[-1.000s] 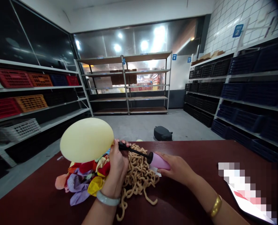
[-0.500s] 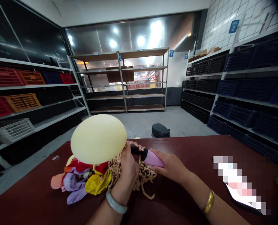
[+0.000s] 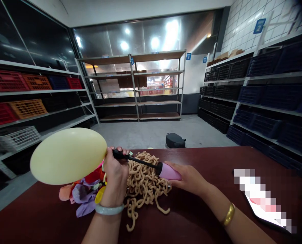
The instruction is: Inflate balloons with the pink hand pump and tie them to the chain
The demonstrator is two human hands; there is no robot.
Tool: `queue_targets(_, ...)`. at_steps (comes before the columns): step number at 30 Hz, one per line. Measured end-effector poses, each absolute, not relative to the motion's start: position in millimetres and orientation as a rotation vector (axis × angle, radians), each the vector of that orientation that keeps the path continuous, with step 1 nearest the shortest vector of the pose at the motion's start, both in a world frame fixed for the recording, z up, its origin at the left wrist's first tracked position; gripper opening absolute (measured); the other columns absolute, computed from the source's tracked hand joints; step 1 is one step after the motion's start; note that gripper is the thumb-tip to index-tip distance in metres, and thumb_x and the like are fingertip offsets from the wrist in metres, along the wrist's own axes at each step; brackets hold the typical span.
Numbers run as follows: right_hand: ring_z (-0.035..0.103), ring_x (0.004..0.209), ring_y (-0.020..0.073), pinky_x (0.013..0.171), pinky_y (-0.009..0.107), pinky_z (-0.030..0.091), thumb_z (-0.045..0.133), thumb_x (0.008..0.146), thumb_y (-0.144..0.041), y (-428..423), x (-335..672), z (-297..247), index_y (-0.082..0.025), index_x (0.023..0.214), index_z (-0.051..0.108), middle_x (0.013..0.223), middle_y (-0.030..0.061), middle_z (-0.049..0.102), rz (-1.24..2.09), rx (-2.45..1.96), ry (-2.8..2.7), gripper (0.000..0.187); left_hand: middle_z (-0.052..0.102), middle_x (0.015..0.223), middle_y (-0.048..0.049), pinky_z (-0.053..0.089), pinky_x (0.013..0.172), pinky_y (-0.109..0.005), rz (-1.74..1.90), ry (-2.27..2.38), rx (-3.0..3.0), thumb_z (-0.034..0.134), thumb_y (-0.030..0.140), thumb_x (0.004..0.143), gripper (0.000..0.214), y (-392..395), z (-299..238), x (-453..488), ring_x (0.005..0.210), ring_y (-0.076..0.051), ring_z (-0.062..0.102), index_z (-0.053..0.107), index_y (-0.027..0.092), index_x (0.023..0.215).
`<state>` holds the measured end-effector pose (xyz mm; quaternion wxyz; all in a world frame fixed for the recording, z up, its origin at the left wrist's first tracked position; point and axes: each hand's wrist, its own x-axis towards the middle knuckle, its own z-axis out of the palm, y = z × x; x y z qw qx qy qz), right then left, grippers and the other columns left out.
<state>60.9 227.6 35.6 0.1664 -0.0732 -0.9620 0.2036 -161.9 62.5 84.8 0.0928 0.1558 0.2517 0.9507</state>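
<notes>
On the dark red table (image 3: 207, 217), the left hand (image 3: 114, 176) is closed around the black nozzle end of a hand pump (image 3: 169, 172). It pinches the neck of an inflated pale yellow balloon (image 3: 68, 156), which juts left above a heap of limp coloured balloons (image 3: 82, 196). The right hand (image 3: 189, 178) is wrapped around the pump's purple barrel over a tangle of tan strands (image 3: 144, 184), and beyond the table 1 black bag (image 3: 175, 140) lies on the floor.
</notes>
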Motion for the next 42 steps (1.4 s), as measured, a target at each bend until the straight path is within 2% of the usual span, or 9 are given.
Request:
queue_targets(11,0.061,0.111,0.028,0.091,0.04,0.047,0.06,0.082,-0.053,225.8,62.1,36.9,-0.031,0.143,0.039,0.129,0.0049,0.061,0.532,-0.28,-2.707,0.068,0.055,0.066,0.0014,0.047,0.061,-0.027,2.676,0.801,0.505,0.072,0.034,0.076,0.027,98.4,65.3,-117.3,0.057,-0.012,0.054,0.049,0.019,0.08)
queue_targets(16,0.06,0.114,0.0274,0.092,0.04,0.046,0.059,0.083,-0.052,223.5,61.5,37.2,-0.031,0.144,0.036,0.134,0.0047,0.057,0.554,-0.278,-2.679,0.068,0.057,0.071,0.0003,0.049,0.066,-0.029,2.478,0.809,0.53,0.07,0.034,0.077,0.025,112.2,54.8,-83.7,0.063,-0.013,0.057,0.051,0.018,0.081)
queue_targets(20,0.058,0.116,0.027,0.094,0.04,0.046,0.058,0.084,-0.055,219.2,59.3,35.2,-0.031,0.144,0.036,0.136,0.0046,0.056,0.606,-0.241,-2.661,0.069,0.053,0.068,0.0011,0.047,0.062,-0.028,2.49,0.764,0.535,0.069,0.033,0.078,0.024,113.0,54.7,-76.3,0.059,-0.012,0.054,0.05,0.018,0.078)
queue_targets(27,0.056,0.119,0.0263,0.096,0.039,0.045,0.058,0.084,-0.057,214.3,56.1,37.6,-0.031,0.145,0.033,0.139,0.0034,0.053,0.687,-0.161,-2.67,0.072,0.052,0.065,0.0013,0.043,0.053,-0.025,2.619,0.774,0.505,0.07,0.034,0.077,0.025,95.0,70.4,-111.4,0.054,-0.012,0.051,0.049,0.019,0.077)
queue_targets(37,0.061,0.109,0.0273,0.091,0.038,0.045,0.059,0.08,-0.062,221.6,61.8,42.8,-0.031,0.137,0.045,0.129,0.0021,0.061,0.615,-0.212,-2.722,0.066,0.049,0.063,0.0025,0.04,0.052,-0.024,2.81,0.697,0.427,0.063,0.029,0.083,0.014,58.6,83.5,-170.3,0.052,-0.011,0.046,0.053,0.019,0.086)
queue_targets(42,0.063,0.104,0.0277,0.086,0.038,0.046,0.057,0.081,-0.062,223.1,64.0,45.0,-0.031,0.134,0.047,0.121,0.0026,0.066,0.577,-0.272,-2.743,0.062,0.05,0.064,0.0018,0.042,0.055,-0.026,2.781,0.672,0.427,0.065,0.025,0.081,0.018,64.5,79.1,-167.9,0.054,-0.012,0.048,0.049,0.018,0.076)
